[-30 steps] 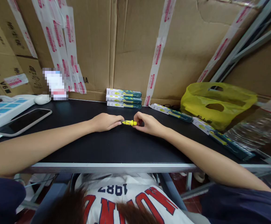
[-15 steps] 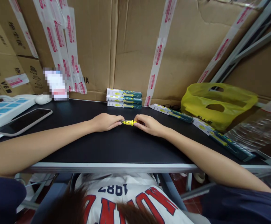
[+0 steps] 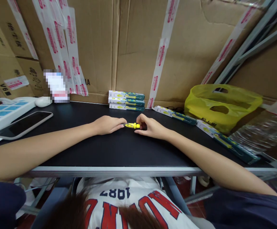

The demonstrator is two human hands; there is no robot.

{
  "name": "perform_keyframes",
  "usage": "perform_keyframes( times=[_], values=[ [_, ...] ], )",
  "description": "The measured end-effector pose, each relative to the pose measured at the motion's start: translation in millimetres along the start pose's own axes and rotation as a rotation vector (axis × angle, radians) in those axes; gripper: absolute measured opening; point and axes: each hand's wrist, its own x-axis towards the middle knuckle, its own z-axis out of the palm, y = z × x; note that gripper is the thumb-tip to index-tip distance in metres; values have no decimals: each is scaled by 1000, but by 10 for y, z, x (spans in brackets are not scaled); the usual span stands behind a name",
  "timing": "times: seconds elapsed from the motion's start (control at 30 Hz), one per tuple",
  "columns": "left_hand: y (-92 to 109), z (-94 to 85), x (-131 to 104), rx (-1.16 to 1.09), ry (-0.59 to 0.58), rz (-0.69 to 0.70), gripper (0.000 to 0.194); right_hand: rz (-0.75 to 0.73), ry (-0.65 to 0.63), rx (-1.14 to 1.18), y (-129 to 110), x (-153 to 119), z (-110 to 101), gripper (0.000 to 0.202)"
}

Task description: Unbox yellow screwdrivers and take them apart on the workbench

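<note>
A slim yellow pen-like tool (image 3: 131, 125) lies crosswise between my hands, with a yellow collar near its right end and a clearer, darker part at its left. My left hand (image 3: 108, 124) pinches the left end between thumb and fingers. Around the right end, the fingers of my right hand (image 3: 150, 125) are curved and parted. Its thumb stands away from the forefinger, leaving a gap; whether a fingertip touches the tool I cannot tell. Beyond the hands, three printed boxes (image 3: 126, 100) are stacked, picturing a yellow tool.
Two more such boxes, one box (image 3: 174, 115) and another box (image 3: 227, 141), lie at the right beside a yellow plastic bag (image 3: 200, 105) and clear plastic packaging (image 3: 255, 133). At the left are a phone (image 3: 24, 125) and a power strip (image 3: 12, 113). Cardboard (image 3: 138, 57) walls the back.
My right hand's fingers have parted from their pinch on the tool's right end, and more of that yellow end shows. The left hand keeps its hold in the same place.
</note>
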Motion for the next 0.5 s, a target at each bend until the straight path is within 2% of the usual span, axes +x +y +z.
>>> perform_keyframes(
  times=[0.17, 0.33, 0.5],
  values=[
    [-10, 6, -5, -1, -3, -3, 37, 25, -66, -49, 5, 6, -16, 27],
    [-1, 4, 3, -15, 0, 7, 37, -23, -68, -101, 26, 21, -7, 33],
    [-1, 3, 4, -13, -2, 2, 38, -13, -34, -63, 10, 8, -10, 22]
  ],
)
